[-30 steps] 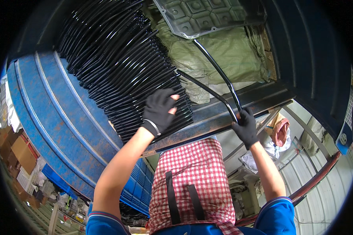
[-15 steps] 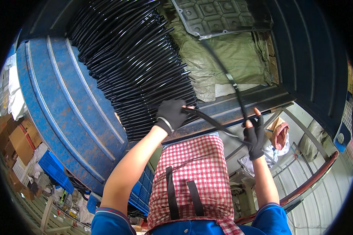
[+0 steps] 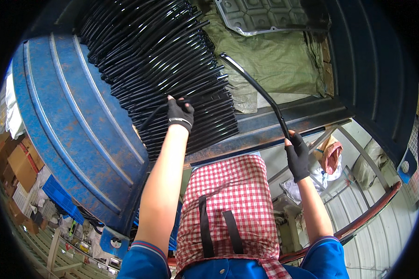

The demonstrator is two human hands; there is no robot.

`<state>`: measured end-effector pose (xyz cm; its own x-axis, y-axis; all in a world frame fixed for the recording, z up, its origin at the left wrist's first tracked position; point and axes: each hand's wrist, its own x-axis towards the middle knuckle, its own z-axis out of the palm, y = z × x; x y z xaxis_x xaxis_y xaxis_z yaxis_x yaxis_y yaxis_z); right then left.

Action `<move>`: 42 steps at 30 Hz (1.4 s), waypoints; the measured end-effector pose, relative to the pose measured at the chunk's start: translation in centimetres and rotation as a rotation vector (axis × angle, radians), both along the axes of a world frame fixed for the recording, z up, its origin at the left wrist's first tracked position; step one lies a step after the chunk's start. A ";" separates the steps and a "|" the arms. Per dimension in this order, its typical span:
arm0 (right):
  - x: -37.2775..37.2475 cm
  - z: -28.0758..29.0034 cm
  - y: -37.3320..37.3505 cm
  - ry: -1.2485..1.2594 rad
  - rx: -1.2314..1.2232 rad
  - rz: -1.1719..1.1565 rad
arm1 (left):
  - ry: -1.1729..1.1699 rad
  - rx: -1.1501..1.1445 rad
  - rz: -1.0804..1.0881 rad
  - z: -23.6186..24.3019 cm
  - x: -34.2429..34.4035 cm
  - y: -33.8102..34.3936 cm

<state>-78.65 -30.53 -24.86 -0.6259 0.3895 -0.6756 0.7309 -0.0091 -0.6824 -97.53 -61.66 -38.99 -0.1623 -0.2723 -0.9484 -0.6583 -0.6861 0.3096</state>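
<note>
The right hand (image 3: 298, 156) grips a tube (image 3: 266, 96) by its near end, the bent long axis running toward eleven o'clock. The pile (image 3: 172, 60) lies at ten o'clock; the left hand (image 3: 180, 114), nearer, curls around a second tube (image 3: 154, 115) above it.
</note>
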 end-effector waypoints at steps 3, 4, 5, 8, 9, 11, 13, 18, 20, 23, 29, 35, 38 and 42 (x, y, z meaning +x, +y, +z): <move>-0.7 -0.3 0.2 -0.012 -0.008 0.137 | 0.076 0.152 0.064 -4.0 -1.5 -4.3; -0.7 -0.8 0.6 0.005 0.052 0.224 | 0.057 0.159 0.055 -3.6 -2.4 -5.2; -0.5 -1.4 1.0 0.022 0.110 0.312 | 0.030 0.161 0.078 -3.1 -2.9 -6.2; -1.6 -2.6 0.9 0.162 0.286 0.512 | -0.011 -0.059 0.010 1.0 -4.0 -7.3; -2.8 -2.6 0.8 0.166 0.337 0.624 | 0.092 -0.192 -0.126 2.4 -4.2 -8.4; -5.5 -3.0 -0.3 0.213 0.369 0.735 | 0.362 -0.556 -0.555 5.7 -5.0 -8.0; -9.0 -4.2 -2.8 0.206 0.339 0.953 | 0.661 -0.867 -1.185 7.9 -5.0 -6.8; -15.5 -6.3 -10.7 0.467 0.319 0.649 | 0.787 -0.988 -2.244 8.3 -3.7 -1.4; -13.2 -6.4 -13.0 0.446 0.085 0.306 | 0.548 -1.026 -2.488 5.9 -2.8 -2.3; -6.2 -7.5 -16.5 0.000 -0.178 -0.079 | 0.432 -1.049 -2.618 4.1 -2.5 -2.9; -3.9 -5.8 -20.8 -0.339 -0.565 -0.899 | 0.795 -1.277 -2.328 2.1 -4.9 -1.8; -7.2 -4.4 -22.8 -0.410 -0.447 -1.034 | 0.525 -1.200 -2.362 -0.1 -6.9 -0.8; -8.4 -3.9 -22.3 -0.474 -0.367 -1.077 | 0.559 -1.246 -2.286 0.2 -5.9 0.0; -5.3 -9.7 -25.7 -0.562 -0.181 -0.797 | 0.423 -1.147 -2.272 1.3 -6.9 0.8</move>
